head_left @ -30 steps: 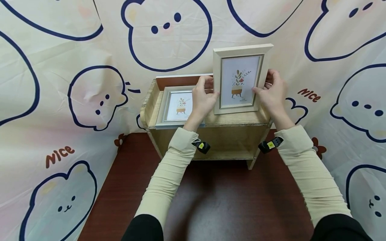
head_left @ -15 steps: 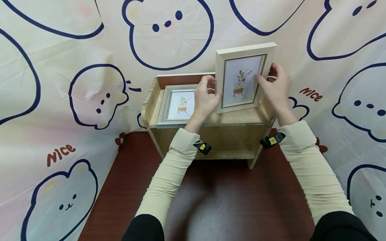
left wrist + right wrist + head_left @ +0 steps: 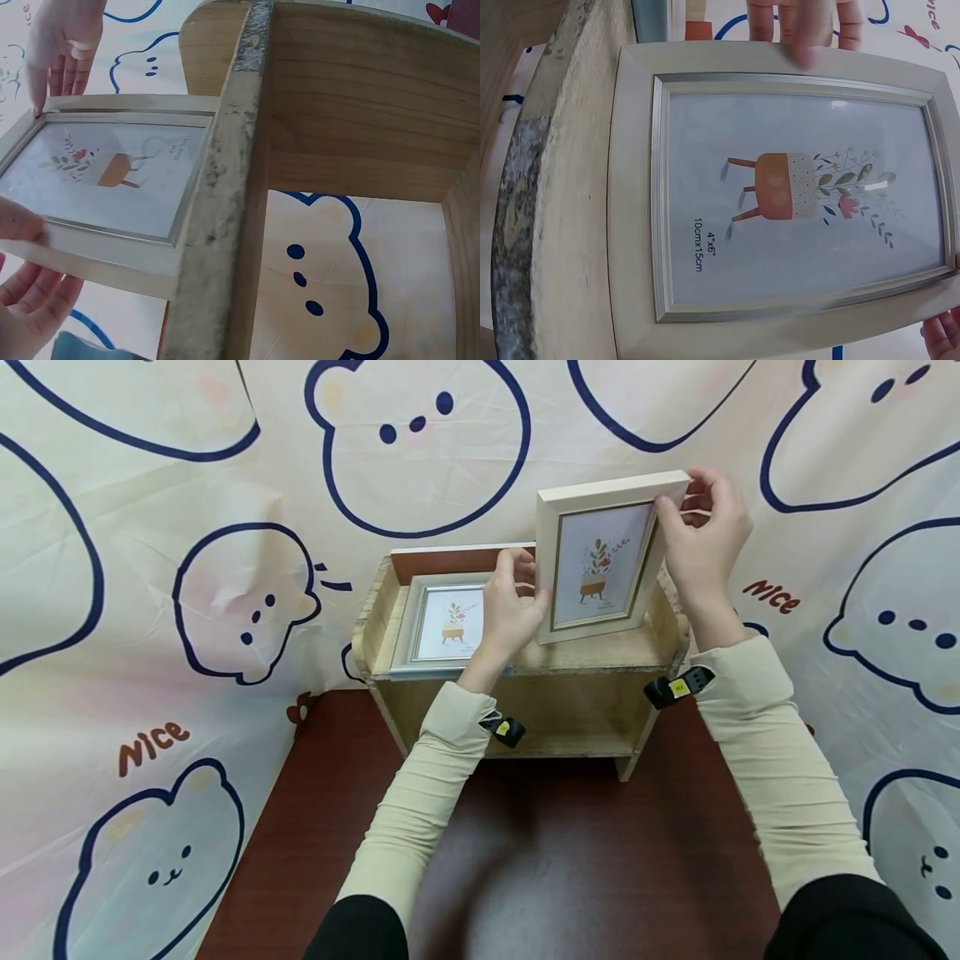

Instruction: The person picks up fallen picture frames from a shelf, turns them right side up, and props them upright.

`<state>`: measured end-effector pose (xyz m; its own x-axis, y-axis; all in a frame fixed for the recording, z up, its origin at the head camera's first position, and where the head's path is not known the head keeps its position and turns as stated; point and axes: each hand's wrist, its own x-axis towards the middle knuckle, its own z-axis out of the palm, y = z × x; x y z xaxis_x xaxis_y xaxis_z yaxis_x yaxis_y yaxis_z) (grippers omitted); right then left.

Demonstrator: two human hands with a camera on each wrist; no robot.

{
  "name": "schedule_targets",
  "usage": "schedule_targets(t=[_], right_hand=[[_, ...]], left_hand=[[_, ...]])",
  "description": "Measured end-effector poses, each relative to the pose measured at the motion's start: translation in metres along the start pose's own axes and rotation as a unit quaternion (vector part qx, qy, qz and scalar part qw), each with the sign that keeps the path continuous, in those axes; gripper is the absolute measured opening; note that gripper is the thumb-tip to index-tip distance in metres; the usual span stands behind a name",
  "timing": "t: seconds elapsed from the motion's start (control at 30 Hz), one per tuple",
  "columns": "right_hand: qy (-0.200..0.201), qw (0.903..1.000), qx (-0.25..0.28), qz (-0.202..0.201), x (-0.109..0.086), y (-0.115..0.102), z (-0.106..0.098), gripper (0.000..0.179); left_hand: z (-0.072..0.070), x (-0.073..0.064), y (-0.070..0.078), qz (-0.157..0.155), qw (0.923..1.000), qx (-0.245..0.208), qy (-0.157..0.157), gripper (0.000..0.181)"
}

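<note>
A cream picture frame [image 3: 603, 564], with a potted-plant print inside it, stands nearly upright on the top of a small wooden shelf [image 3: 573, 658]. My left hand [image 3: 513, 610] pinches its left edge low down, thumb in front and fingers behind. My right hand [image 3: 711, 539] holds the upper right corner, its thumb on the front of the border. A second, pale grey frame [image 3: 411, 625] with a similar print lies on the left part of the shelf top, partly hidden by my left hand. In the right wrist view the upright frame [image 3: 641, 195] shows a 4"x6" label on its print.
Raised side boards [image 3: 375, 597] bound the shelf top, and a lower compartment [image 3: 577, 718] sits beneath it. The shelf stands on a dark red-brown surface [image 3: 525, 852]. Behind and at both sides hangs a pale cloth [image 3: 450, 477] printed with blue bear outlines.
My right hand has slid up the frame's right edge to the top corner. The frame has shifted slightly right and turned a little. My left hand keeps its grip on the left edge.
</note>
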<state>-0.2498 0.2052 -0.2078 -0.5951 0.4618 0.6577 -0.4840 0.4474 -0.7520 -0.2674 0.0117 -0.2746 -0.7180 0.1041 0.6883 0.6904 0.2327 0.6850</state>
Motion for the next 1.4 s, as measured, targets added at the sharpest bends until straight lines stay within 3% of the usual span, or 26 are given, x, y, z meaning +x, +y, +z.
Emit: schedule_targets(t=[0.2, 0.47, 0.67, 1.03, 1.2, 1.4], right_hand=[[-0.012, 0.9996, -0.023, -0.007, 0.001, -0.002, -0.001, 0.029], [-0.027, 0.9992, -0.028, 0.004, 0.009, 0.003, 0.001, 0.031], [-0.041, 0.9985, -0.027, 0.024, 0.009, -0.003, 0.003, 0.032], [-0.080, 0.9893, -0.095, 0.077, 0.005, -0.020, 0.012, 0.063], [-0.089, 0.9862, -0.083, 0.113, 0.007, -0.023, 0.014, 0.060], [-0.106, 0.9827, -0.031, 0.149, 0.012, -0.027, 0.015, 0.050]], left_hand=[[-0.003, 0.002, 0.002, 0.037, 0.9991, 0.015, -0.012, 0.034], [-0.004, 0.001, 0.007, 0.035, 0.9984, 0.025, -0.036, 0.032], [-0.003, -0.002, 0.009, 0.030, 0.9985, 0.029, -0.034, 0.030], [-0.001, -0.005, 0.013, 0.048, 0.9979, 0.036, -0.026, 0.031], [-0.001, -0.006, 0.015, 0.047, 0.9977, 0.043, -0.024, 0.031], [-0.001, -0.009, 0.021, 0.043, 0.9976, 0.046, -0.029, 0.032]])
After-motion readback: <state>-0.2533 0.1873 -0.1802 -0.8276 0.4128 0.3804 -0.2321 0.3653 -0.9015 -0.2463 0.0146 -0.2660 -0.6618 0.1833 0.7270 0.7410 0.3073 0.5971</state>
